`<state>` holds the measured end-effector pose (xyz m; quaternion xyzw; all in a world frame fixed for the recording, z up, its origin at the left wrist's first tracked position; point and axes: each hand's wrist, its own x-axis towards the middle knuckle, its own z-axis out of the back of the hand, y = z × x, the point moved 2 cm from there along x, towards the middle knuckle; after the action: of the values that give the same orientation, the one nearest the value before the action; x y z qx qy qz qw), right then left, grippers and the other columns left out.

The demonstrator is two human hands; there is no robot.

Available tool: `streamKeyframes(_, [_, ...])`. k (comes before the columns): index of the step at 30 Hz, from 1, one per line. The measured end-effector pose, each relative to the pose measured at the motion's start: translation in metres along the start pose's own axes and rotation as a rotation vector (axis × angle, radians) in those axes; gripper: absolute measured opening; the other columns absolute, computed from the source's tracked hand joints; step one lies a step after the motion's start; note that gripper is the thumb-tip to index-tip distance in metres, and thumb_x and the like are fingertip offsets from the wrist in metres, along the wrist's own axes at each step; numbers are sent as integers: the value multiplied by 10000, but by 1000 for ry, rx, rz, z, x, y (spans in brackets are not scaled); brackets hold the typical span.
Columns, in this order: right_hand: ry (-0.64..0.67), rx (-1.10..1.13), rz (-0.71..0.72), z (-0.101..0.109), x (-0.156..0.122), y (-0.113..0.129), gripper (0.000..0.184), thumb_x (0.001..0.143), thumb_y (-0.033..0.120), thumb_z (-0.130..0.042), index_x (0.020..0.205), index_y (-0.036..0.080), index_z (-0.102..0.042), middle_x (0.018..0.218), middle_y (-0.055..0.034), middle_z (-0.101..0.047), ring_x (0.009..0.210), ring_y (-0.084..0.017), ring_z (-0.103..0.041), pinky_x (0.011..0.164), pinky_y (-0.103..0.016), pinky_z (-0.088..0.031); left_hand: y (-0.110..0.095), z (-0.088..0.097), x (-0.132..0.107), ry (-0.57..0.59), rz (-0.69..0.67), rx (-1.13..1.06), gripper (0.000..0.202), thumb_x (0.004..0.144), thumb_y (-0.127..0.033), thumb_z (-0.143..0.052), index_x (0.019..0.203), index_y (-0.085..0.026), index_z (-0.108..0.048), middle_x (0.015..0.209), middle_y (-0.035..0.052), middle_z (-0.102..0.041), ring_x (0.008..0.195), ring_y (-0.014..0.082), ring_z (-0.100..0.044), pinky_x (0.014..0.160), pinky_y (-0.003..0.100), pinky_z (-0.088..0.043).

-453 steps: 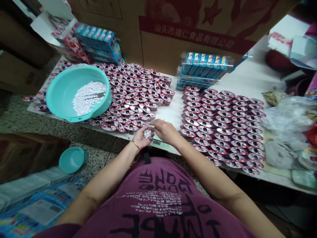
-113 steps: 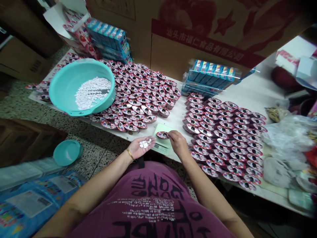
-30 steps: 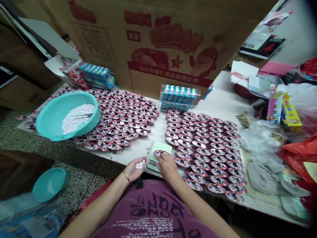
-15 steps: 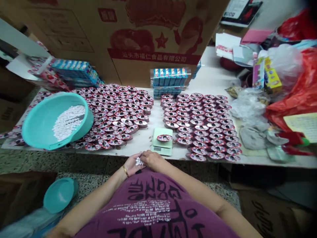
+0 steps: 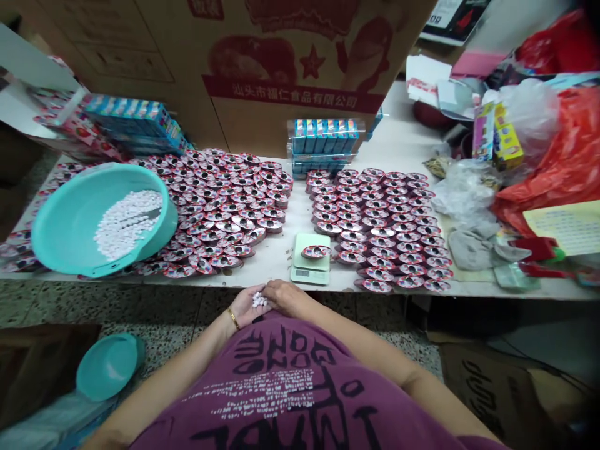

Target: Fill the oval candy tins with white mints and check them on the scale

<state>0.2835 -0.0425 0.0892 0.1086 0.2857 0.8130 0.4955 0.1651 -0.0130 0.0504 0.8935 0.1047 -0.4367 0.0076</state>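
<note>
My left hand [image 5: 245, 307] is cupped palm up just off the table's front edge, holding a small heap of white pellets [image 5: 259, 300]. Against them lies my right hand [image 5: 287, 296], fingers bent; whatever is in its fingertips is hidden. A pale green digital scale [image 5: 312, 275] sits near the edge beyond my right hand. On its plate lies one oval container [image 5: 315, 252] with a red-and-white printed top and a dark centre. To the left, a turquoise basin [image 5: 60, 219] holds many more white pellets [image 5: 124, 219] and a partly buried flat tool.
Crowded oval containers [image 5: 229, 206] cover the table's left middle; neat columns of them [image 5: 375, 222] stand right of the scale. Behind are wrapped blue boxes [image 5: 325, 137] and a large carton [image 5: 262, 119]. Plastic bags [image 5: 469, 194] and papers clutter the right. A smaller turquoise basin [image 5: 107, 369] is below left.
The camera view has shifted slightly, so the table and things on it sit a little higher in the picture. Both hands stay together over the pellets, with only small finger movement.
</note>
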Motion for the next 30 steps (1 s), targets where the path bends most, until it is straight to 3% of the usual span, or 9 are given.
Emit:
streamKeyframes(6, [-159,165,-103,26,-27,-42,146,758,160,-481,866,149,-579,791,-47,-571,748,-122,-514,684,-220,-399,7,-8,9,53,-33,-74,194,774,-148,-421,858,-39,-558,763,127,-644,769,182,-612,765,320,-464])
streamKeyframes(11, [-318,265,-280,61,-56,-83,125,730,161,-515,817,160,-605,738,-37,-588,622,-108,-522,601,-219,-421,16,-35,26,127,-61,-144,232,772,-169,-438,915,-33,-559,887,157,-632,888,208,-583,809,325,-438])
streamKeyframes(15, [-167,195,-23,72,-52,-82,211,793,235,-470,965,208,-589,883,-51,-598,804,-136,-541,722,-247,-426,27,-64,54,139,-71,-238,182,785,-208,-439,797,-71,-557,652,74,-601,613,132,-586,544,232,-473])
streamKeyframes(18, [-179,-77,-59,77,-50,-98,360,781,322,-495,1121,205,-504,1086,-99,-530,991,-206,-469,829,-332,-382,23,-82,54,143,-73,-304,200,796,-252,-440,671,-109,-503,545,9,-498,422,52,-456,308,120,-286])
streamKeyframes(20, [-143,-232,-121,75,-50,-119,519,740,359,-544,1213,190,-412,1153,-123,-484,1024,-240,-442,838,-369,-371,2,-90,33,150,-160,-328,245,809,-278,-423,624,-122,-460,525,-13,-437,379,24,-377,278,92,-188])
streamKeyframes(23, [-21,-294,-99,63,-49,-149,519,768,322,-506,1250,194,-363,1107,-105,-515,946,-213,-488,796,-329,-401,-65,-88,-26,42,-521,-294,275,824,-286,-390,596,-135,-415,521,-26,-384,376,18,-321,289,86,-165])
streamKeyframes(25, [-38,-252,-114,53,-45,-162,465,794,309,-452,1239,194,-383,1052,-96,-541,913,-206,-502,787,-322,-407,-123,-75,-76,-169,-815,-232,252,819,-294,-394,622,-141,-419,558,-17,-403,414,29,-336,310,101,-198])
streamKeyframes(27, [-105,-115,-159,46,-42,-167,443,796,316,-432,1219,189,-411,1034,-96,-548,924,-214,-499,809,-341,-398,-177,-54,-123,-509,-1074,-210,224,823,-318,-385,713,-136,-456,604,-6,-426,497,45,-389,389,122,-303])
streamKeyframes(30, [-273,295,-302,44,-44,-168,457,745,361,-489,1166,184,-465,1062,-85,-546,974,-222,-487,862,-371,-371,-234,-25,-162,-688,-1145,-238,356,828,-431,-321,927,-111,-441,794,43,-480,763,108,-472,637,227,-426])
